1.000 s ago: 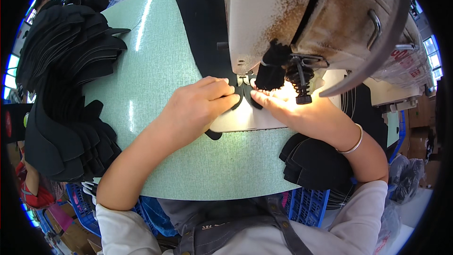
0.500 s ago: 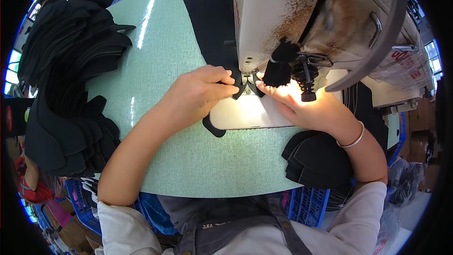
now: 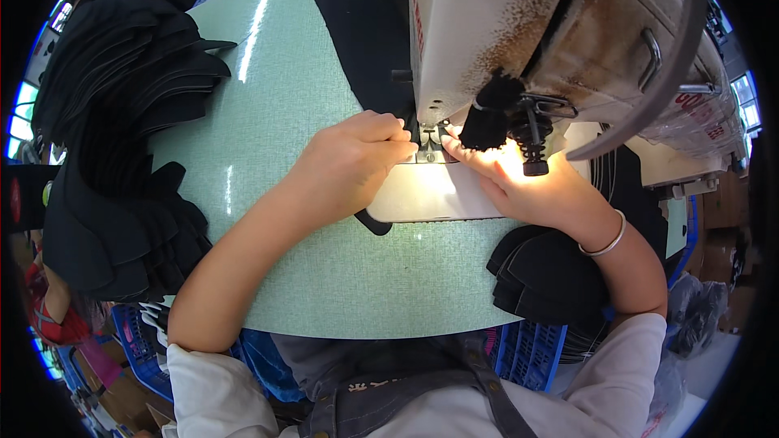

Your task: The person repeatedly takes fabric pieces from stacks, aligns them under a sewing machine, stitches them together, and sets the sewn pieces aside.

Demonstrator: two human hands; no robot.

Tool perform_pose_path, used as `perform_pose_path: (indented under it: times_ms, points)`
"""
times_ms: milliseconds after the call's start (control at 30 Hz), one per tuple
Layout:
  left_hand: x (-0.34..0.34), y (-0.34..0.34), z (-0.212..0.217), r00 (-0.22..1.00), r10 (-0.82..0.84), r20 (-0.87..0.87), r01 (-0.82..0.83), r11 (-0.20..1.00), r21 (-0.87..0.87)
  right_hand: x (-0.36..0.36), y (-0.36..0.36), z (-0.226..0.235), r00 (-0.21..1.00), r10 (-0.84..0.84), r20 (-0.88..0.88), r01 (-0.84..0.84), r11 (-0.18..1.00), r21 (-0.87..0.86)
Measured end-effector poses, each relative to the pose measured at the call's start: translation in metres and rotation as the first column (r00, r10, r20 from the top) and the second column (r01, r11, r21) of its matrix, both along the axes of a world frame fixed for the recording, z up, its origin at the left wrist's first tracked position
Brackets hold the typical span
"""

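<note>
A white sewing machine (image 3: 454, 40) with brown stains stands at the upper middle, its lamp lighting the presser foot (image 3: 430, 136). My left hand (image 3: 349, 162) is left of the foot, thumb and fingers pinched together on a black fabric piece (image 3: 412, 126) whose edge runs under it. On the right of the foot, my right hand (image 3: 535, 186) lies low with its index finger stretched out to the needle area. A black tuft (image 3: 488, 118) and a spring-loaded tension knob (image 3: 531, 142) hide its other fingers in part. Beyond the left hand, a larger black fabric panel (image 3: 357, 32) reaches back along the machine.
Tall stacks of cut black pieces (image 3: 122, 154) line the table's left side. A smaller black stack (image 3: 548, 272) lies under my right forearm. Blue plastic baskets (image 3: 529, 353) stand below the green table's (image 3: 324, 292) front edge. A grey curved bar (image 3: 649, 113) hangs at the right.
The black fabric edges that showed in front of the presser foot are no longer visible there. My left hand has shifted slightly right, toward the foot; the right hand has barely moved.
</note>
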State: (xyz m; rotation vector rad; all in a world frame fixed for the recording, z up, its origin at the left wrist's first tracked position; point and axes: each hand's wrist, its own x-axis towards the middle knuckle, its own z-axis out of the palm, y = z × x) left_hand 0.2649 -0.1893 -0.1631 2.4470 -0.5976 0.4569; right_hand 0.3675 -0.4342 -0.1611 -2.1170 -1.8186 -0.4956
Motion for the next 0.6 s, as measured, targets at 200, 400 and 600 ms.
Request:
perform_pose_path:
  times_ms: [200, 400, 600]
  points:
    - [0.001, -0.007, -0.001, 0.997, 0.043, 0.057, -0.043, 0.999, 0.008, -0.001, 0.012, 0.0, 0.999, 0.018, -0.028, -0.016, 0.998, 0.068]
    - [-0.003, -0.008, 0.002, 0.999, 0.048, 0.015, -0.048, 0.998, 0.05, -0.002, 0.01, -0.003, 0.998, -0.037, -0.055, 0.035, 0.998, -0.046]
    - [-0.003, -0.01, 0.004, 0.991, 0.105, -0.08, -0.102, 0.994, 0.037, -0.002, 0.013, 0.033, 0.878, 0.162, 0.451, -0.021, 0.953, -0.302]
